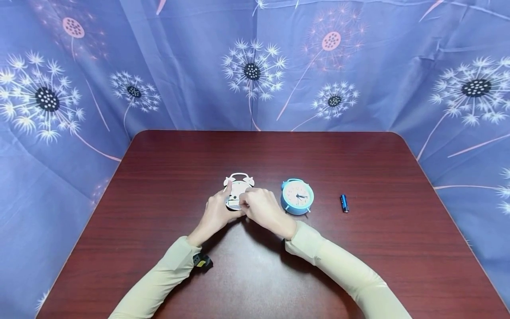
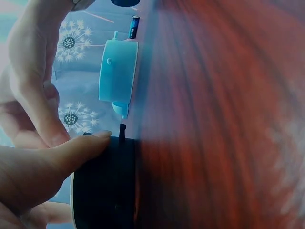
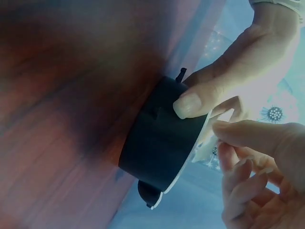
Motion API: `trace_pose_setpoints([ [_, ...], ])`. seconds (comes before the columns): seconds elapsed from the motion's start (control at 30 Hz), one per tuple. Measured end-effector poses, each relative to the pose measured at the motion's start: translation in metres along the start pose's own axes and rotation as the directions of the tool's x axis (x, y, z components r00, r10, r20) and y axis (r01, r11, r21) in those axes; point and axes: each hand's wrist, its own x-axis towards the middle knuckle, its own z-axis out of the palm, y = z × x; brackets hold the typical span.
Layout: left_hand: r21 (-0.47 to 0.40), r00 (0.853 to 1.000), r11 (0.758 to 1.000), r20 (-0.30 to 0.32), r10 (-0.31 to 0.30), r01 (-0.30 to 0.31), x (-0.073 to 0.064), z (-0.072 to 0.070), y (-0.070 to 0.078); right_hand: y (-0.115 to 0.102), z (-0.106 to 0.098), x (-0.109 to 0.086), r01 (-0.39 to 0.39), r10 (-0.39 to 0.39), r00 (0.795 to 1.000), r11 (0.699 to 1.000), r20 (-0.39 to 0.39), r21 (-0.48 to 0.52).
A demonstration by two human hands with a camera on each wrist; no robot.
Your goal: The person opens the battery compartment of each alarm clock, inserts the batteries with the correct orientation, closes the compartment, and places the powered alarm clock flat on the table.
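My left hand (image 1: 217, 208) grips a twin-bell alarm clock (image 1: 234, 188) around its side, thumb and fingers on opposite sides. The clock lies with its pale back up, a small dark knob and a rectangular recess showing on it. Its dark side wall (image 3: 155, 138) and one short leg (image 3: 181, 75) show in the right wrist view. Over the lower right of the back, my right hand (image 1: 264, 208) has its fingers curled, thumb and index tips close together at the pale rim. I cannot tell what, if anything, those fingertips pinch.
A light blue alarm clock (image 1: 297, 196) lies face up just right of my right hand. Farther right is a blue and black battery (image 1: 344, 203). The dark red wooden table (image 1: 179, 159) meets a blue dandelion-print curtain (image 1: 191, 79) at the back and sides.
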Motion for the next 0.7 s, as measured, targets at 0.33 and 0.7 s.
trace_pose_setpoints([
  [0.33, 0.027, 1.000, 0.999, -0.012, 0.023, -0.023, 0.000, 0.000, 0.000, -0.005, 0.006, 0.009, -0.054, 0.056, 0.997, 0.998, 0.053, -0.038],
  [0.7, 0.051, 1.000, 0.998, -0.015, 0.024, -0.023, 0.001, 0.001, -0.001, -0.008, 0.008, 0.012, -0.078, 0.080, 0.995, 0.996, 0.065, -0.033],
])
